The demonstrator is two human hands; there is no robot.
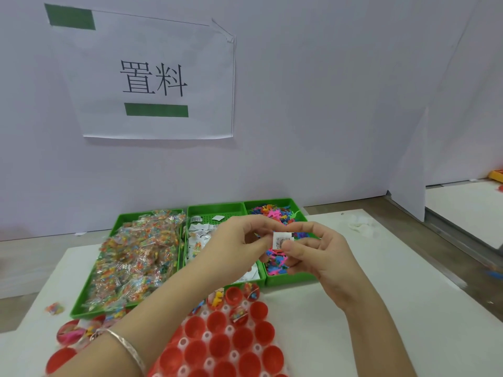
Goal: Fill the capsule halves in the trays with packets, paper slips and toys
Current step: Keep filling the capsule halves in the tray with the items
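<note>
Right hand (318,257) and left hand (236,240) both pinching one paper slip (283,240) at mid-frame, over the green toy bin (288,280) | progress: few red capsule halves (217,322) in far rows carrying contents, nearer ones showing empty | most filling remaining

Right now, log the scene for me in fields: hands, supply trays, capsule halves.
left hand: fingertips at left edge of slip; grip unclear
right hand: pinches slip above right tray
left tray: packets
middle tray: slips
right tray: toys
halves: red, in white tray; some far ones filled, rest in view empty
</note>
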